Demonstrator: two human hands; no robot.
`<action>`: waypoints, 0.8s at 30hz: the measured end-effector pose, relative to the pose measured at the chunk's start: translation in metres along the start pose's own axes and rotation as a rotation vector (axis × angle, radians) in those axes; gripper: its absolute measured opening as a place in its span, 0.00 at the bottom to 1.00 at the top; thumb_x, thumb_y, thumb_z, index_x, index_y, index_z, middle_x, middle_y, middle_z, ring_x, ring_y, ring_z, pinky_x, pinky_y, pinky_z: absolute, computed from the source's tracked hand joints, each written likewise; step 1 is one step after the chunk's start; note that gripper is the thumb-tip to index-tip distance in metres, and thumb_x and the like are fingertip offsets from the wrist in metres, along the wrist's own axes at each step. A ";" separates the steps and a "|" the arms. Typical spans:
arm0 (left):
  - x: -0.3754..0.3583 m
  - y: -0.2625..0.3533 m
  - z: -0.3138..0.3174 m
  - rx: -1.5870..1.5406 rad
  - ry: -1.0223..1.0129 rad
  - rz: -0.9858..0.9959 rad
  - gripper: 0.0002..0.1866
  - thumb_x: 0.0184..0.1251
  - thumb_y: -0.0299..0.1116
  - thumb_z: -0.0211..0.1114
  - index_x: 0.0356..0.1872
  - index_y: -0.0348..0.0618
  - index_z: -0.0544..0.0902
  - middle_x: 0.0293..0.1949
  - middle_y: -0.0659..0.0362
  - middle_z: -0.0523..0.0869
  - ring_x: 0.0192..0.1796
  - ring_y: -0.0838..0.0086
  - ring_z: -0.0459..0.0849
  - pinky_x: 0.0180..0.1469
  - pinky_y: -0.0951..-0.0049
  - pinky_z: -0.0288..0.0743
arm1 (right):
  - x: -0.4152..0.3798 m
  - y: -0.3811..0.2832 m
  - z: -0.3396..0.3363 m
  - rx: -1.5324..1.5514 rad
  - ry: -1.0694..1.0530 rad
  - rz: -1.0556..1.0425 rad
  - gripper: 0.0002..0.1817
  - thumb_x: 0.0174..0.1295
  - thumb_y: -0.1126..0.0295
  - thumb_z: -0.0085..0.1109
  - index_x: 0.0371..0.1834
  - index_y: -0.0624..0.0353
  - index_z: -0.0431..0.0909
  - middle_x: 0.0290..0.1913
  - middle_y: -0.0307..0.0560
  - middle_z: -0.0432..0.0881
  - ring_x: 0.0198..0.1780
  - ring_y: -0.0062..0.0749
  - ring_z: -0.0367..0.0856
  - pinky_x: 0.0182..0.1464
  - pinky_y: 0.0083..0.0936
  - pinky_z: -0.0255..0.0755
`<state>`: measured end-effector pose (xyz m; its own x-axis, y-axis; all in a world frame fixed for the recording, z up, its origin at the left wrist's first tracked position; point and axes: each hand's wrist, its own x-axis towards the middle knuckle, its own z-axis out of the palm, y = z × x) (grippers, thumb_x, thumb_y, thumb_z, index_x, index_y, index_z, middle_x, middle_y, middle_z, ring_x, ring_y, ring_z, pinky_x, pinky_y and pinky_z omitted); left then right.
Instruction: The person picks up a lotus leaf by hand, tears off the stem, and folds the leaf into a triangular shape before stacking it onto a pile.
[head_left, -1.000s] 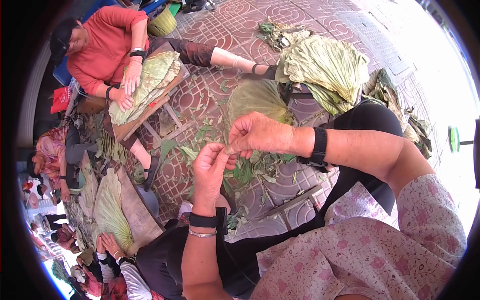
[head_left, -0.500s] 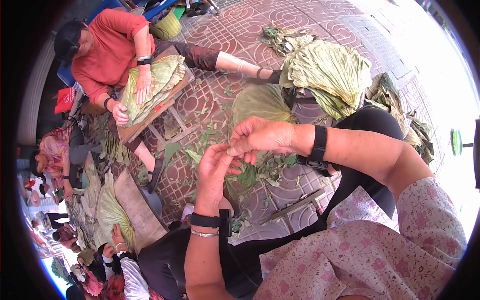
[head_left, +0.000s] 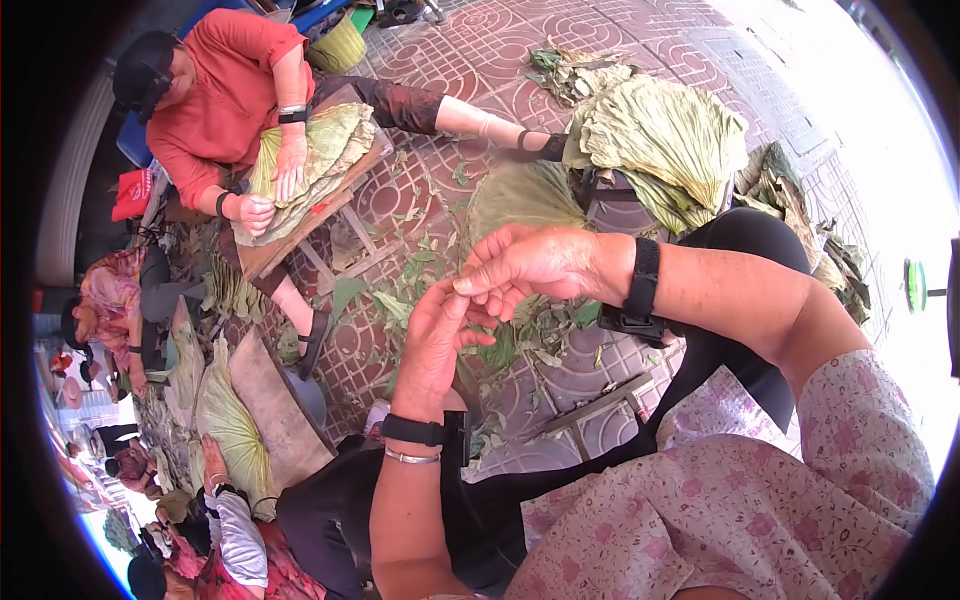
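Note:
My left hand (head_left: 432, 340) is raised in front of me, its thumb and forefinger tips drawn together. Against those fingertips my right hand (head_left: 545, 265) is pinching, with its fingers curled. Whatever lies between the fingertips, if anything, is too small or hidden to make out. Behind my right hand a large dried leaf (head_left: 520, 197) lies spread out, fan-shaped and pale green. Farther right, a stack of big wrinkled leaves (head_left: 660, 135) rests on a low support near my knee.
Leaf scraps (head_left: 500, 350) litter the patterned paving below my hands. A co-worker in red (head_left: 225, 95) presses leaves on a slanted wooden board (head_left: 330, 200). Another board (head_left: 275, 415) stands at lower left beside a leaf (head_left: 230, 430) with a person's hand on it.
My hands stay together, with slight shifts of the fingers and wrists. The red-sleeved co-worker's lower hand has moved a little over the leaves. The person's hand at lower left has shifted left.

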<state>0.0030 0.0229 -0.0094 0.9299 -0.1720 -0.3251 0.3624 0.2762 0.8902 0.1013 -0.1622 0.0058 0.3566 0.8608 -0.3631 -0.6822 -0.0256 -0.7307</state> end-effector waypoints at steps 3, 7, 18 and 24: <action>0.001 -0.001 -0.002 -0.012 -0.019 -0.006 0.24 0.75 0.48 0.60 0.59 0.39 0.73 0.46 0.58 0.84 0.44 0.75 0.85 0.39 0.76 0.83 | 0.000 -0.002 -0.001 0.061 -0.057 0.018 0.12 0.66 0.62 0.68 0.40 0.61 0.83 0.32 0.39 0.86 0.33 0.21 0.85 0.39 0.20 0.80; 0.000 -0.002 -0.004 -0.110 -0.143 0.066 0.38 0.68 0.58 0.64 0.66 0.38 0.68 0.51 0.57 0.81 0.50 0.72 0.84 0.46 0.71 0.84 | -0.004 -0.008 0.001 0.132 -0.083 -0.023 0.11 0.66 0.66 0.67 0.41 0.64 0.82 0.34 0.43 0.86 0.34 0.26 0.86 0.40 0.23 0.82; 0.001 -0.008 -0.004 -0.183 -0.316 0.075 0.56 0.48 0.73 0.70 0.72 0.45 0.65 0.70 0.55 0.69 0.72 0.58 0.68 0.63 0.41 0.74 | -0.020 -0.018 0.039 -0.071 -0.003 -0.189 0.06 0.61 0.75 0.66 0.39 0.63 0.82 0.36 0.47 0.86 0.36 0.28 0.86 0.40 0.23 0.82; 0.003 -0.039 -0.029 -0.294 -0.289 0.063 0.40 0.56 0.64 0.70 0.62 0.44 0.75 0.59 0.53 0.80 0.64 0.54 0.78 0.58 0.32 0.74 | -0.028 -0.023 0.059 -0.131 0.004 -0.085 0.07 0.57 0.73 0.68 0.37 0.63 0.84 0.29 0.44 0.85 0.30 0.24 0.84 0.31 0.20 0.80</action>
<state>-0.0063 0.0390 -0.0540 0.9099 -0.3930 -0.1328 0.3470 0.5457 0.7628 0.0688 -0.1560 0.0668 0.4123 0.8605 -0.2991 -0.5606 -0.0192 -0.8279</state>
